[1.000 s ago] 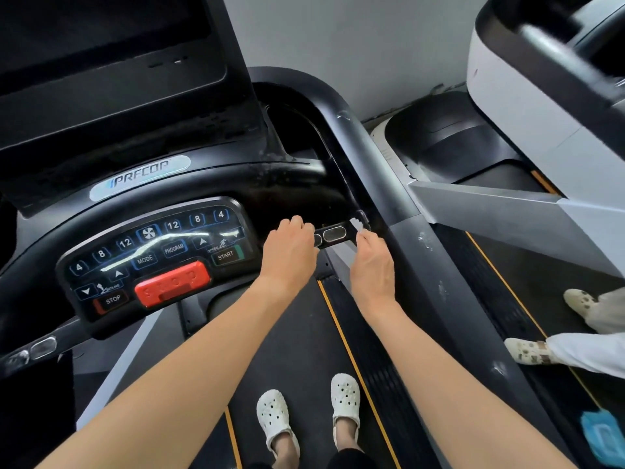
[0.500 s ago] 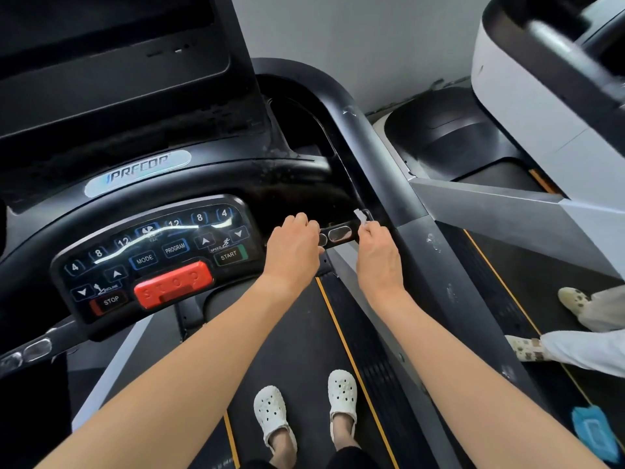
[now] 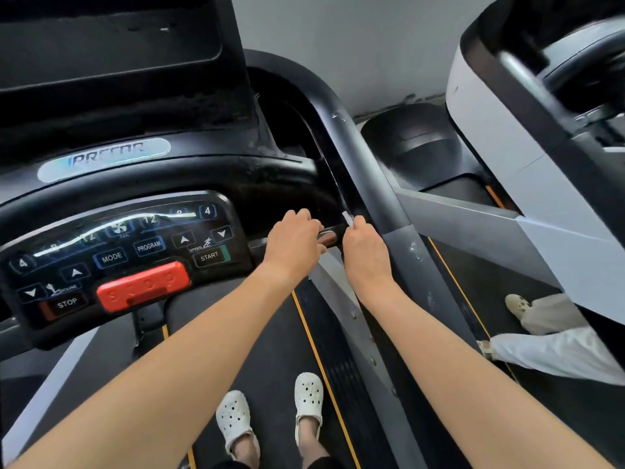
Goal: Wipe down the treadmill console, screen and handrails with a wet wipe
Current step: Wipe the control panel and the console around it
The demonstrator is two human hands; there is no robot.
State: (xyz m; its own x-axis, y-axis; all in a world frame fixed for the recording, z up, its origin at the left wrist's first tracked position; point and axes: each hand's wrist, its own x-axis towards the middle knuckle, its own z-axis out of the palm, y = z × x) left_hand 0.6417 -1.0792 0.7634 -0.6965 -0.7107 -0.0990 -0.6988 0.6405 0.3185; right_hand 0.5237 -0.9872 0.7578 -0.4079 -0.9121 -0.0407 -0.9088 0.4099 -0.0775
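**Both hands at the sensor grip of a treadmill console**

The right hand [image 3: 367, 252], at centre frame, pinches a wet wipe [image 3: 347, 218] in curled fingers. Only a white corner shows above the knuckles, at the right end of the sensor grip [image 3: 327, 235]. The left hand [image 3: 292, 236] curls over the grip's left end. Left of the hands lies the keypad [image 3: 118, 245], marked MODE, PROGRAM, START, STOP, SPEED, INCLINE and FAN, with numerals 4 and 12 and a red stop bar [image 3: 143, 286]. Above it a silver badge [image 3: 101, 159] reads PRECOR, blurred. The dark screen [image 3: 111, 45] fills the upper left. The right handrail [image 3: 372, 184] runs diagonally beside the right hand. White clogs [image 3: 236, 421] stand on the belt [image 3: 277, 360] at the bottom.
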